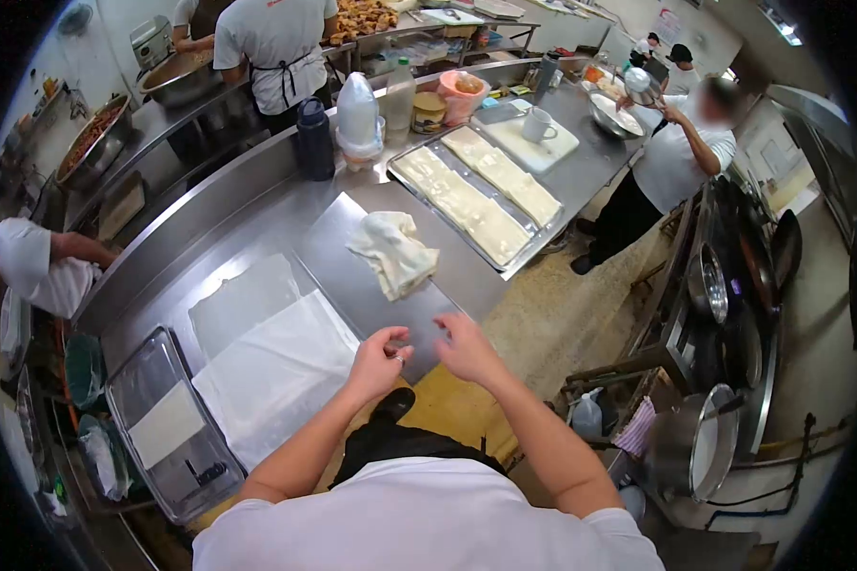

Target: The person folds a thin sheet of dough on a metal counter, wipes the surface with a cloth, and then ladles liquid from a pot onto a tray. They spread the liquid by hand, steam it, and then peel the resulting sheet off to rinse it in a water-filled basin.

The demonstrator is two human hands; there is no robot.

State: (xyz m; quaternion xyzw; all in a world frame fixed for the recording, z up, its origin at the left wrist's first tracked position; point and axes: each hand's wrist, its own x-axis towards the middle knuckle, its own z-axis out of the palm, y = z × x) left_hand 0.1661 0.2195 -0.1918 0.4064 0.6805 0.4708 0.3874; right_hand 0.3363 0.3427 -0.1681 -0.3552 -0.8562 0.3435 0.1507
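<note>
My left hand is over the front edge of the steel table, beside a white sheet, its fingers curled inward. My right hand is a little to the right, fingers bent toward the left hand; whether either holds something small is hard to make out. Beyond them a crumpled whitish cloth lies on a flat metal sheet. A tray with two long pale slabs stands behind it. At the left, a tray holds a pale rectangular piece.
A dark bottle, a white container and a white mug on a board stand at the back. A co-worker pours over a bowl at the right. Another person stands beyond the table; a sleeve shows left.
</note>
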